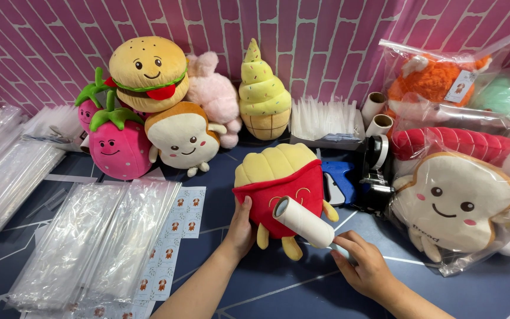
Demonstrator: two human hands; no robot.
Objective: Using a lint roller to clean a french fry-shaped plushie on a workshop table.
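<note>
fries plush (281,186) stands mid-bench, left hand (240,227) cupped on its side; right hand (364,266) grips a lint roller (303,221) against it.

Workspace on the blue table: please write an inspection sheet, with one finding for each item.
Surface: dark blue table with pale lines.
Job's things: fries plush toy, upright; white lint roller lying against its front.
Clutter: stacks of clear bags, sticker sheets, five loose plush toys at the back, bagged toast plush, tape dispenser, blue tagging gun.
Grippers: left hand holds the fries plush's side; right hand grips the roller's handle.
Cables: nothing seen.
Surroundings: pink brick-pattern wall.
</note>
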